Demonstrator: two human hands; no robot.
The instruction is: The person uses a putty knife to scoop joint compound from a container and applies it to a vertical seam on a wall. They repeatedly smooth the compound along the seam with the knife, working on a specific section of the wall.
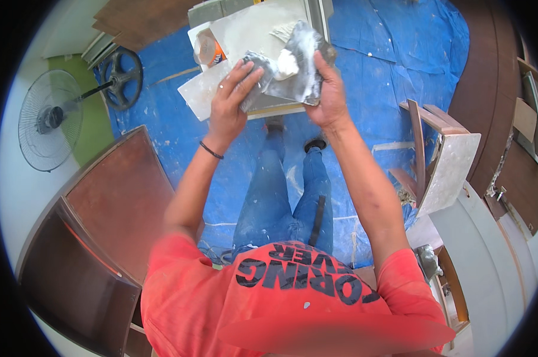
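My left hand [228, 107] has its fingers pressed along a thin grey metal scraper [258, 72], its thumb hidden. The scraper's edge meets a lump of white paste [286, 64], which looks like putty. That lump sits on a wider metal plate [301, 44], smeared with white streaks. My right hand [330, 98] grips this plate by its right side, thumb on top and fingers underneath. Both tools are held above a pale board [239, 30]. Near its left side stands a clear round tub [206, 49] with an orange label.
Blue plastic sheeting [379, 65] covers the floor. At the left are a standing fan [50, 116] and a brown wooden panel [120, 199]. A small wooden frame with a pale panel [450, 169] stands to the right. Brown boards [147, 22] lie at the far left.
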